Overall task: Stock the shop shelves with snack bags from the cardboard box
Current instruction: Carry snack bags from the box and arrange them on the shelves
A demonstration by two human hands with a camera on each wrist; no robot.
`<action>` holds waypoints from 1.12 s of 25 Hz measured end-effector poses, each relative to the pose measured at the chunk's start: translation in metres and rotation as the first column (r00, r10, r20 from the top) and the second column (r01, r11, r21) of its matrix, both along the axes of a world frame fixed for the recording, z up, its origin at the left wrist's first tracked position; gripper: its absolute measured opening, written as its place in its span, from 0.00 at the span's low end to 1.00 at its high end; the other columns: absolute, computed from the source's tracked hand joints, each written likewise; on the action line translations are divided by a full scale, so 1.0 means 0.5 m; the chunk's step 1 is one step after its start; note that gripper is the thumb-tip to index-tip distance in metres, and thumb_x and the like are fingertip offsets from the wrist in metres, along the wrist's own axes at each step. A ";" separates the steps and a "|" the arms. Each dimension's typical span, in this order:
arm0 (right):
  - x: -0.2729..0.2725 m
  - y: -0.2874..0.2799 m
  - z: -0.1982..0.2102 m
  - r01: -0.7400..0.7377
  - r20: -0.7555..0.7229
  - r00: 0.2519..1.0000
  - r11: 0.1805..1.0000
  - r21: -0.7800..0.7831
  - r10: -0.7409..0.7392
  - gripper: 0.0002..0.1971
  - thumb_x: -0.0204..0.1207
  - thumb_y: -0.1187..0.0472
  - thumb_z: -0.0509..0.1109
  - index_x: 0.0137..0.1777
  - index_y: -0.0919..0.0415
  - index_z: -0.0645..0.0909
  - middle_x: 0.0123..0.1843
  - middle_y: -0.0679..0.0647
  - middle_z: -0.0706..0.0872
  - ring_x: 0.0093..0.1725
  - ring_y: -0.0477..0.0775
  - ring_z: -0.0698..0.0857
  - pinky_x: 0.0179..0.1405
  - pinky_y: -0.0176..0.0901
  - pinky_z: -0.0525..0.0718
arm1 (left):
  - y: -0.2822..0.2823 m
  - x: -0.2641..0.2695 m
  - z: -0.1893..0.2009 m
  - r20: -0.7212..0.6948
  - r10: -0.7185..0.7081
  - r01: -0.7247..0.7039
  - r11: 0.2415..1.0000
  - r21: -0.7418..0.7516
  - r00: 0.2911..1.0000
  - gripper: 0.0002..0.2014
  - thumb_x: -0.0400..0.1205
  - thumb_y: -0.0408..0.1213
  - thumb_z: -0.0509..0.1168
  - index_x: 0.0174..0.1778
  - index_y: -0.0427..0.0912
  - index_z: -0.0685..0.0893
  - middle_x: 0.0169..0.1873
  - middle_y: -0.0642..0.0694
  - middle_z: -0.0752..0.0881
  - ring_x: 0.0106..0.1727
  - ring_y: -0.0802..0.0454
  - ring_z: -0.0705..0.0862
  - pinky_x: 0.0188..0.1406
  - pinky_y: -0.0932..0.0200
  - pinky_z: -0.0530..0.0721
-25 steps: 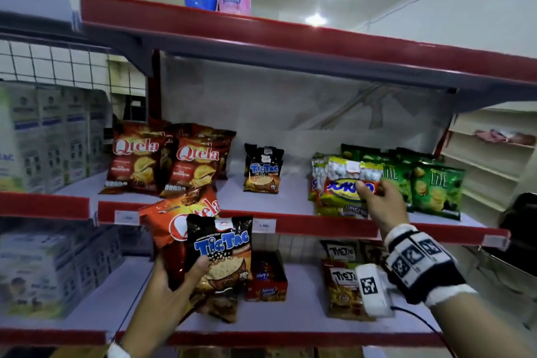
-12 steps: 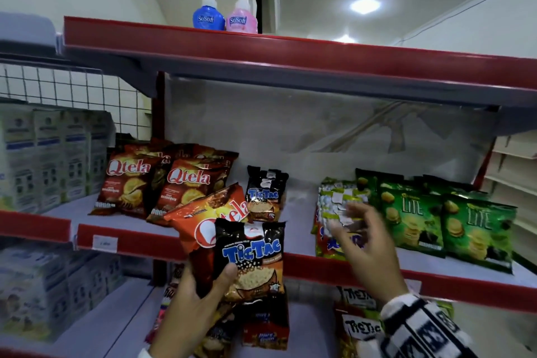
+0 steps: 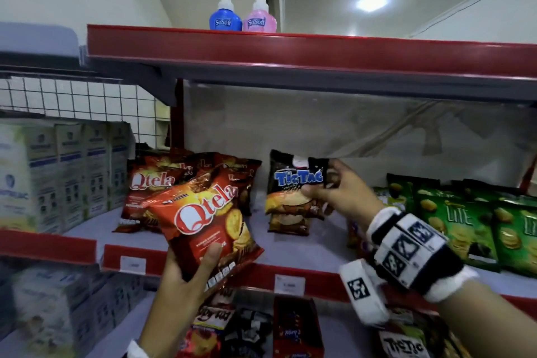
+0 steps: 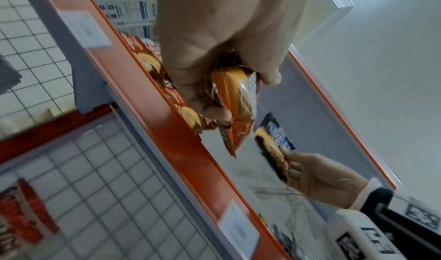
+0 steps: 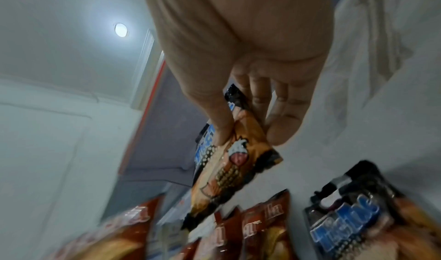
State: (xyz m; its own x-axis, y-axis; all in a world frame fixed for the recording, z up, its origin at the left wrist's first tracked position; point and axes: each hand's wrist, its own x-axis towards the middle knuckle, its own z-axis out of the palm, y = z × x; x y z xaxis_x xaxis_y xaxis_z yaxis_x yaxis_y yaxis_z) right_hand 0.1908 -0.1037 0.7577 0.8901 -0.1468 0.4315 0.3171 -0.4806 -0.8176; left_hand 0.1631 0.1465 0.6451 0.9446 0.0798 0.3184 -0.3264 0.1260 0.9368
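Observation:
My left hand (image 3: pixel 203 264) grips a red Qtela snack bag (image 3: pixel 209 227) by its lower part, in front of the red edge of the middle shelf (image 3: pixel 313 244). In the left wrist view the fingers curl round that bag (image 4: pixel 236 103). My right hand (image 3: pixel 322 186) pinches a black TicTac bag (image 3: pixel 296 180) by its right side, held upright just above the shelf. Thumb and fingers clamp this bag (image 5: pixel 229 160) in the right wrist view. Another TicTac bag (image 3: pixel 287 222) stands right behind and below it. No cardboard box is in view.
Several Qtela bags (image 3: pixel 151 183) stand at the shelf's left and green Lite bags (image 3: pixel 453 221) at its right. White cartons (image 3: pixel 58 171) fill the neighbouring bay. Two SoSoft bottles (image 3: pixel 241 19) stand on the top shelf. More snacks (image 3: pixel 296 328) lie on the lower shelf.
My right hand left the bags at the right, swung left and took the TicTac bag from my left hand. The left hand now holds only the Qtela bag.

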 end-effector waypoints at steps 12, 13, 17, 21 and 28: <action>0.163 -0.011 -0.032 0.149 -0.519 0.719 0.833 -0.533 -0.461 0.24 0.72 0.68 0.76 0.66 0.69 0.72 0.60 0.64 0.84 0.39 0.53 0.90 0.24 0.29 0.82 | 0.374 0.195 0.134 0.114 0.029 -0.078 0.887 0.455 0.993 0.20 0.69 0.53 0.67 0.57 0.56 0.78 0.44 0.65 0.86 0.45 0.69 0.83 0.41 0.73 0.78; 0.150 -0.001 -0.026 0.163 -0.567 0.680 0.850 -0.502 -0.465 0.28 0.73 0.65 0.76 0.70 0.66 0.69 0.63 0.62 0.83 0.41 0.53 0.89 0.22 0.29 0.80 | 0.390 0.221 0.142 0.078 -0.004 -0.038 0.848 0.528 0.997 0.22 0.70 0.52 0.69 0.60 0.53 0.79 0.49 0.59 0.87 0.48 0.64 0.84 0.49 0.67 0.80; 0.120 0.058 0.009 0.256 -0.351 0.743 0.726 -0.639 -0.571 0.37 0.73 0.51 0.75 0.78 0.61 0.63 0.73 0.62 0.75 0.63 0.60 0.81 0.49 0.38 0.79 | 0.410 0.295 0.146 -0.087 -0.093 0.127 0.776 0.617 0.992 0.28 0.71 0.44 0.75 0.68 0.45 0.78 0.55 0.49 0.86 0.51 0.55 0.85 0.53 0.59 0.81; 0.121 0.194 -0.013 0.002 -0.443 0.863 0.877 -0.481 -0.245 0.50 0.65 0.41 0.78 0.81 0.54 0.54 0.67 0.53 0.80 0.61 0.55 0.83 0.57 0.43 0.80 | 0.394 0.334 0.127 -0.181 -0.128 0.214 0.751 0.625 0.975 0.33 0.71 0.36 0.77 0.72 0.42 0.74 0.49 0.51 0.83 0.44 0.61 0.81 0.44 0.66 0.80; 0.180 0.293 -0.075 0.092 -0.432 0.861 0.918 -0.385 -0.267 0.66 0.62 0.62 0.83 0.82 0.53 0.30 0.59 0.57 0.83 0.33 0.45 0.82 0.18 0.26 0.77 | 0.353 0.376 0.106 -0.181 -0.151 0.236 0.678 0.697 0.972 0.29 0.75 0.31 0.74 0.73 0.37 0.74 0.65 0.40 0.82 0.63 0.44 0.82 0.68 0.49 0.78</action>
State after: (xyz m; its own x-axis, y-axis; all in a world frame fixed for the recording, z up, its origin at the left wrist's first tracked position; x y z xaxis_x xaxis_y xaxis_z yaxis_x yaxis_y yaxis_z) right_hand 0.2807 0.0427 0.7204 0.9687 -0.2469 0.0240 -0.1796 -0.7648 -0.6187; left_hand 0.3509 0.3231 0.6983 0.9422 -0.3180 0.1054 -0.2712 -0.5392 0.7973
